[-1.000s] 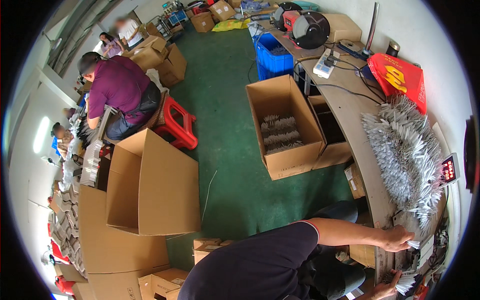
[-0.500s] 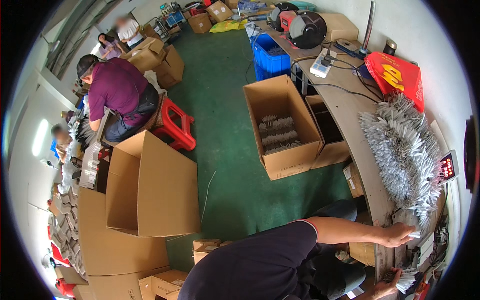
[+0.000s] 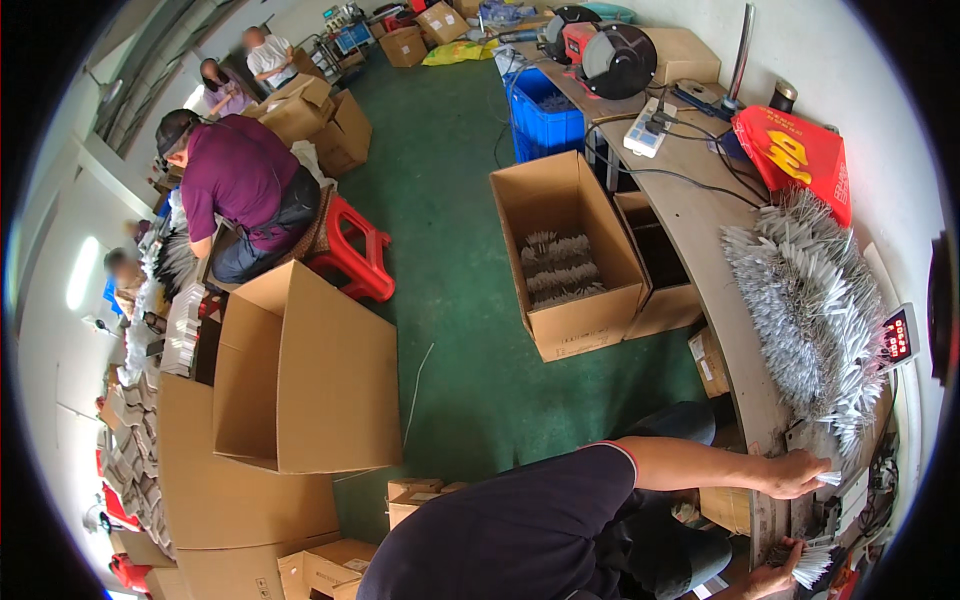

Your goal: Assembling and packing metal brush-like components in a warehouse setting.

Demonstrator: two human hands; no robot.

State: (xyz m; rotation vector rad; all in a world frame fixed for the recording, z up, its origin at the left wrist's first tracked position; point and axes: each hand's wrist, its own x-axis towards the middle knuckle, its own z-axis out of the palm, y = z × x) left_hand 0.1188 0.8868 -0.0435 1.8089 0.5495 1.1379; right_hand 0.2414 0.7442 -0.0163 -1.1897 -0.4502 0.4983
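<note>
My left hand pinches a few thin white pieces above a small fixture at the bench's near end. Closer to the lower edge, my right hand is closed on a fanned bundle of thin white pieces. Farther along the bench lies a large heap of similar white-and-grey pieces with fine wire-like ends. I cannot make out their exact kind. A small display with red digits stands beside the heap.
The bench carries a red bag, a power strip and a grinder. An open carton holding more pieces stands beside it. A large carton is at left; a person in purple sits beyond.
The pieces in my left hand have tilted and shifted slightly; my right hand keeps its bundle in nearly the same place. Two people far back have shifted their posture.
</note>
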